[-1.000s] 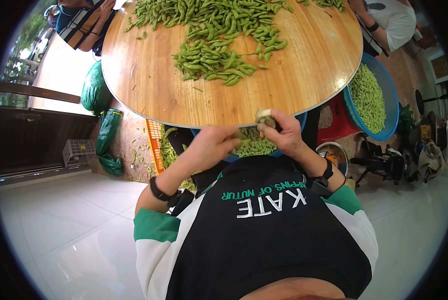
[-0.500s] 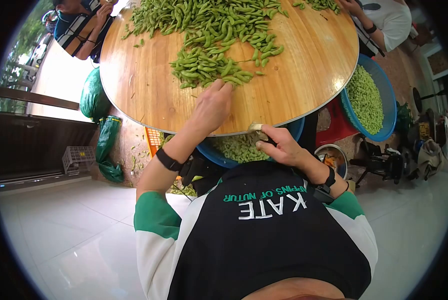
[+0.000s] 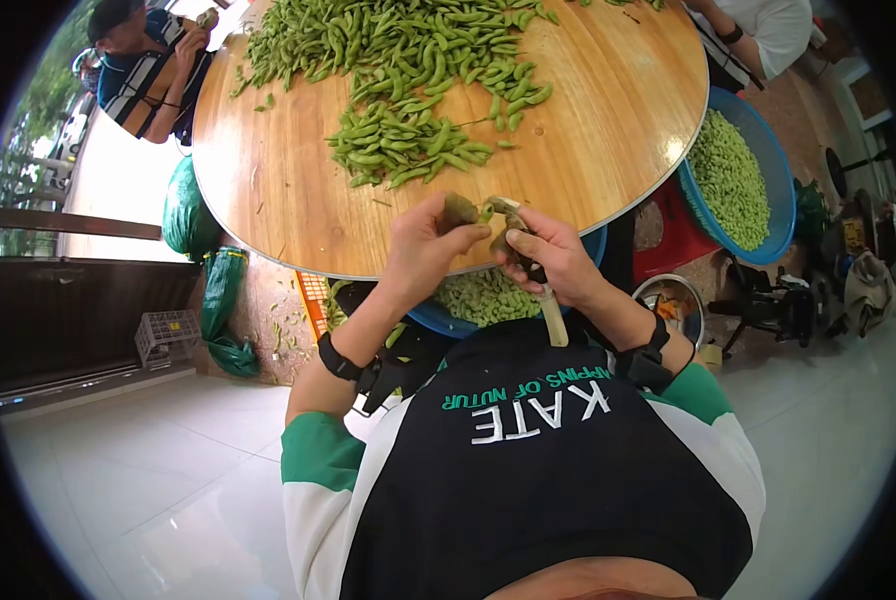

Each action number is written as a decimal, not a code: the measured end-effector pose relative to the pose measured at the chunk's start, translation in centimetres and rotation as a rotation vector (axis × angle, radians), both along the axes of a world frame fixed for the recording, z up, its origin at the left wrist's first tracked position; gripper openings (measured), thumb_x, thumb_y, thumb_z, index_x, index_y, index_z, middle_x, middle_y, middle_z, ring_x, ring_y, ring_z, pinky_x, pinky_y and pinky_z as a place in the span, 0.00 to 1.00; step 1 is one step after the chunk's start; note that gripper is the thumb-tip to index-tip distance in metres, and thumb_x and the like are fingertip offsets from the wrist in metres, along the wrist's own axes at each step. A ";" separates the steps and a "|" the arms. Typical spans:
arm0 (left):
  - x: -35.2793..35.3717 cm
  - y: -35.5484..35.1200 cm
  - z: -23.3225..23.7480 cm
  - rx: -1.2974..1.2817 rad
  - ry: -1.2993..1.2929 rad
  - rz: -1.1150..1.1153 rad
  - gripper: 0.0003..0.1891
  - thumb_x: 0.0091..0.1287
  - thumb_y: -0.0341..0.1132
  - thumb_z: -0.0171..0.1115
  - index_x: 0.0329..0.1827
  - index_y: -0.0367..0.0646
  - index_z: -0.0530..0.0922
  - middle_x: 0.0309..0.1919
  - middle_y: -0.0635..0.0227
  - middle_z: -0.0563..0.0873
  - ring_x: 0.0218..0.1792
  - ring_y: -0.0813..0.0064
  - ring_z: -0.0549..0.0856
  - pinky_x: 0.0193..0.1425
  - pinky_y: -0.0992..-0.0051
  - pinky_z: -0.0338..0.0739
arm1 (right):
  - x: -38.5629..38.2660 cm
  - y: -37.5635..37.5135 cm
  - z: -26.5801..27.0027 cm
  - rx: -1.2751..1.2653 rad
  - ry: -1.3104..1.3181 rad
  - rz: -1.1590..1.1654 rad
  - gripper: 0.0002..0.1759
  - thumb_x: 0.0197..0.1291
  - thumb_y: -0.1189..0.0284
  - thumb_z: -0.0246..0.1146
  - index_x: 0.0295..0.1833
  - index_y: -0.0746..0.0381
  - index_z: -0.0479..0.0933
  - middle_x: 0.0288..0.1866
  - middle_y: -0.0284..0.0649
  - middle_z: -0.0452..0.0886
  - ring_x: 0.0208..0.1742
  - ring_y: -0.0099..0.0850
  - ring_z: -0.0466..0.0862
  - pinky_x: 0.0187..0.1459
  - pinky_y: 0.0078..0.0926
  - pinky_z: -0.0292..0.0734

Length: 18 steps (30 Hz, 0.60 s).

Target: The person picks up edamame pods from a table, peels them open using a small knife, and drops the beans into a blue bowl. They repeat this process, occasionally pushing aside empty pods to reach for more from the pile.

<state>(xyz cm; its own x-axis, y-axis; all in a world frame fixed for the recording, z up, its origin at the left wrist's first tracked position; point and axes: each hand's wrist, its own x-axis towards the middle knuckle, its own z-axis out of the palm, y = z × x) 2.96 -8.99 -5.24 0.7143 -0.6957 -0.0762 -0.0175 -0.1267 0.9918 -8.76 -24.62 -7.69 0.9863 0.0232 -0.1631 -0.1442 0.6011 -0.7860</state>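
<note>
My left hand [image 3: 428,235] is closed in a pinch at the table's near edge, its fingertips on a small green pod [image 3: 487,212]. My right hand [image 3: 553,258] is wrapped round a tool [image 3: 554,320] whose pale end points down toward my shirt. The tool's other end is hidden among my fingers, close to the pod. Just beyond my hands, a small heap of green pods [image 3: 393,140] lies on the round wooden table [image 3: 608,110]. Below the table edge, a blue basin [image 3: 438,322] holds shelled green beans [image 3: 488,297].
A larger pod pile [image 3: 368,40] covers the table's far side. One person [image 3: 153,65] sits at far left, another person's arm [image 3: 748,55] shows at far right. Around the table are a blue basket of beans [image 3: 733,180], green bags [image 3: 190,210], an orange crate [image 3: 313,300] and a metal bowl [image 3: 673,305].
My left hand has moved back from the pod heap to my right hand, with a pod at its fingertips. My right hand has turned and risen slightly, showing the tool's pale end.
</note>
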 end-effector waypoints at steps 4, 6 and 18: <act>-0.7 0.1 0.0 -0.004 0.149 0.014 0.04 0.63 0.26 0.64 0.38 0.35 0.79 0.26 0.72 0.83 0.25 0.88 0.78 0.26 0.85 0.69 | -0.3 0.2 0.6 0.115 0.008 0.074 0.19 0.71 0.70 0.51 0.64 0.63 0.64 0.35 0.36 0.76 0.24 0.17 0.70 0.18 0.11 0.62; -0.6 0.2 -0.3 -0.075 0.355 0.009 0.04 0.63 0.25 0.63 0.39 0.35 0.80 0.27 0.69 0.84 0.24 0.86 0.79 0.25 0.86 0.68 | -0.3 0.2 0.2 0.114 -0.036 0.083 0.20 0.71 0.69 0.52 0.64 0.63 0.64 0.35 0.36 0.76 0.23 0.16 0.69 0.18 0.11 0.62; -1.0 1.0 -0.3 -0.022 0.315 -0.071 0.06 0.68 0.28 0.59 0.44 0.36 0.79 0.27 0.74 0.82 0.27 0.88 0.78 0.28 0.87 0.69 | -0.1 0.5 0.5 0.114 -0.046 0.120 0.17 0.69 0.68 0.55 0.60 0.62 0.69 0.33 0.31 0.76 0.22 0.14 0.67 0.18 0.09 0.60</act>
